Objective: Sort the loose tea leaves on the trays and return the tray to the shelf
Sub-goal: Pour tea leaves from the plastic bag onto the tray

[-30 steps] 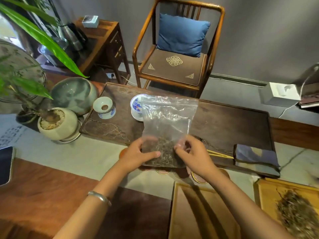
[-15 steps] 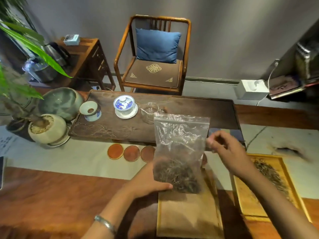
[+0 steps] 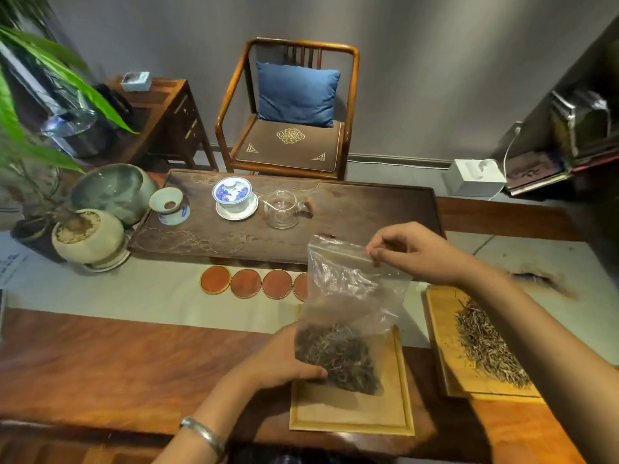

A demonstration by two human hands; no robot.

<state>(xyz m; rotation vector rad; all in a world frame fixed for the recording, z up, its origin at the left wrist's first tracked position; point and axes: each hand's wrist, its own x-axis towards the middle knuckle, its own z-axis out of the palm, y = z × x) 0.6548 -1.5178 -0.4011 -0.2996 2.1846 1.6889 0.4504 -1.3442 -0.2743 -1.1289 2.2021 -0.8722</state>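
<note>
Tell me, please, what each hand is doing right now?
Left hand: closed on the bottom of the bag.
Right hand: pinching the bag's top edge.

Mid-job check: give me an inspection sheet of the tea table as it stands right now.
Surface: wooden table with a pale runner across it.
Job's things: clear zip bag of loose tea held above an empty bamboo tray; second tray to the right carries a heap of tea leaves.
Clutter: gaiwan, glass pitcher, strainer cup, four round coasters, potted plant.
Grippers: left hand grips the bag's bottom; right hand pinches its top edge.
Cables: white cord by the white box.
Surroundings: wooden chair with blue cushion.
</note>
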